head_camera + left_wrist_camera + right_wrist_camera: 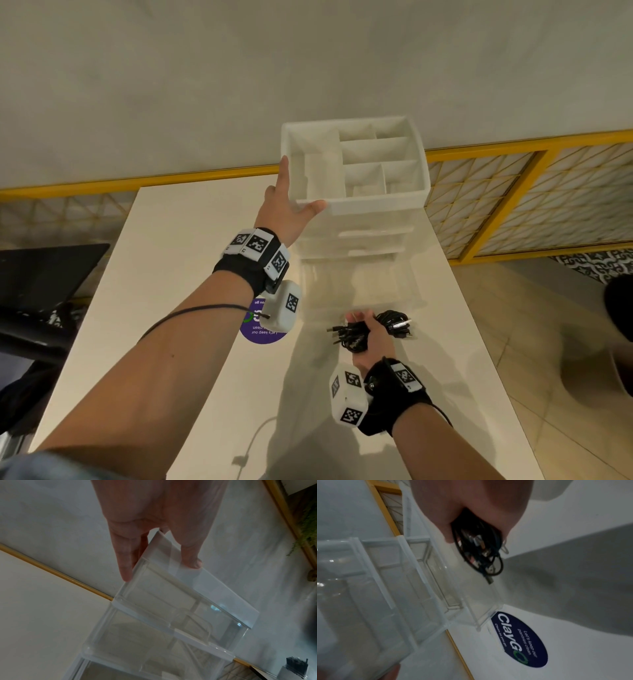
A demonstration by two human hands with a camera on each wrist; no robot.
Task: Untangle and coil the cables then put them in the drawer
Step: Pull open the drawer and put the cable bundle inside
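Observation:
A clear-and-white drawer unit (356,205) stands at the far end of the white table (171,257), with a divided tray on top. Its bottom drawer (356,287) is pulled out toward me. My left hand (291,195) braces the unit's top left corner, with straight fingers (123,563) along the side and the thumb on the front rim. My right hand (366,329) grips a bundle of coiled black cables (394,325) just in front of the pulled-out drawer (471,601). Plug ends stick out of the bundle of cables (479,550).
A round purple sticker (263,332) lies on the table to the left of the drawer. A thin white cable (253,442) trails near the table's front. A dark screen (44,274) sits to the left. A yellow railing (513,144) runs behind.

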